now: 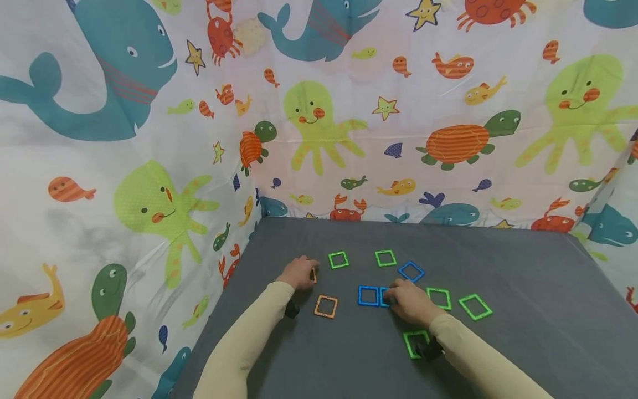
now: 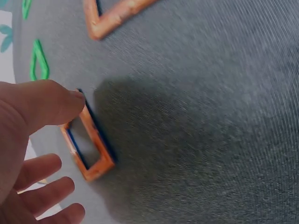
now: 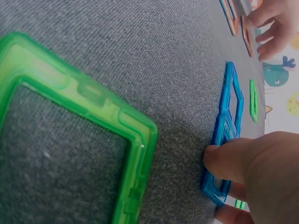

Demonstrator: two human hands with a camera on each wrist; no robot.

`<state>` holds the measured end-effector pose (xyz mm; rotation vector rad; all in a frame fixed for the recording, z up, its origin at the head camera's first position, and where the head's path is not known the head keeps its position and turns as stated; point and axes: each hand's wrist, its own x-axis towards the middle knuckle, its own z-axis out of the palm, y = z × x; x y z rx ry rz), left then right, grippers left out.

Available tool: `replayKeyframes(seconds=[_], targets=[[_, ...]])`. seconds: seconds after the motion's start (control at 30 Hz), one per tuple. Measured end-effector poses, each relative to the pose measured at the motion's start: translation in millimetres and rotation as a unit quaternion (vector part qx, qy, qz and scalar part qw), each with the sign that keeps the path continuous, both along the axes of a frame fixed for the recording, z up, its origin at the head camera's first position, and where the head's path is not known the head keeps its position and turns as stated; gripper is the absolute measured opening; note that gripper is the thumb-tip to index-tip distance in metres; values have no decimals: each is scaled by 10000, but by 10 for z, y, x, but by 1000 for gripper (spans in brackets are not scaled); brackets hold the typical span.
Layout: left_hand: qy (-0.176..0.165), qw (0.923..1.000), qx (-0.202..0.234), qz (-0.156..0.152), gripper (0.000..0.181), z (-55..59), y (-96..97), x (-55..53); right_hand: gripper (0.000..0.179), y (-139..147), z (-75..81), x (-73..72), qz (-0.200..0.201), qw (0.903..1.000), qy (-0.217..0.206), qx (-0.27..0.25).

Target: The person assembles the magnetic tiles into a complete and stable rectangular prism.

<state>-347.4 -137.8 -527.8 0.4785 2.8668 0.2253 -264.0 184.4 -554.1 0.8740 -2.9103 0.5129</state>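
Note:
My left hand [image 1: 298,272] pinches an orange square magnetic tile frame [image 2: 103,164] at the left. In the left wrist view its thumb lies on one corner, and the other fingers hang loosely curled beside the frame. Closer to me lies another orange frame [image 1: 326,306], flat on the table. My right hand [image 1: 410,301] grips a blue square frame [image 3: 216,193], thumb on the near edge and fingers at the far side. A second blue frame [image 1: 369,296] lies edge to edge with it on the left.
Behind the right hand lies a tilted blue frame [image 1: 411,271]. Green frames lie at the back [image 1: 338,260], to the right [image 1: 476,307] and under the right wrist [image 1: 415,344]. A grey cloth [image 1: 349,366] covers the table; printed sea-animal curtains [image 1: 359,138] hang behind and left.

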Motion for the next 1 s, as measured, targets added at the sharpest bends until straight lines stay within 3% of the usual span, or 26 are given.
replayKeyframes(seconds=[0.43,1.0], targets=[[-80,9998,-156,112,50,-55,4,6,26,-45,-13,34,-115,9999,45,29],[27,9997,-233,-52,41,-145,-30,57,27,-64,-101,103,-267,9995,106,139]])
